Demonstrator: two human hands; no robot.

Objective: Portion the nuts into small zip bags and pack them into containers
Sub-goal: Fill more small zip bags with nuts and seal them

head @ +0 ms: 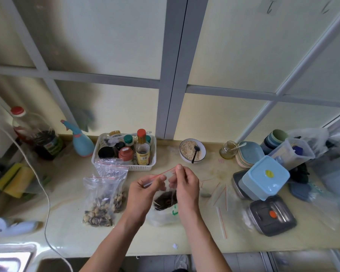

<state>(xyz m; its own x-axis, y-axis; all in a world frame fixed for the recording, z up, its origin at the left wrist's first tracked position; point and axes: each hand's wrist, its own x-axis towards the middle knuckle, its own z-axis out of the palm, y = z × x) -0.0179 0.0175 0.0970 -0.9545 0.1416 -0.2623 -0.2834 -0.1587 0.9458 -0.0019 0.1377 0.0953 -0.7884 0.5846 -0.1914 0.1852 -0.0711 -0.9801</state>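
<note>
Head view, centre of frame: both hands up over the counter [185,238], holding one small clear zip bag [166,176] by its red-striped top edge. Left hand [143,191] pinches the lower-left end of the strip w/ curled fingers; right hand [185,185] pinches the upper-right end, thumb and forefinger tight on it. Bag hangs between them, tilted, right end higher. Can't tell if the seal is open or closed.

Directly below the hands, lower centre: white plastic bag [163,214] w/ dark nuts/seeds showing in its mouth, sitting on the counter.

Left of centre: two filled zip bags [104,195] w/ mixed nuts, one leaning behind the other, red strips on top. Just behind them a white basket [124,167] of sauce bottles and jars, at the wall.

Right of centre: loose empty zip bags [220,195] scattered flat on the counter, red strips visible. Further right, a light blue container [263,177] w/ lid stacked tilted on a grey one; in front of it, lower right, a dark grey container [271,214] w/ orange dot on the lid.

Upper centre-right: white bowl [192,150] of crumbs w/ a black spoon in it; small glass jar [228,150] just beside a stack of plates [249,154].

Left side: blue spray bottle [81,140], big oil bottle [35,134] w/ red cap, white cable [45,203] running across the counter.
</note>
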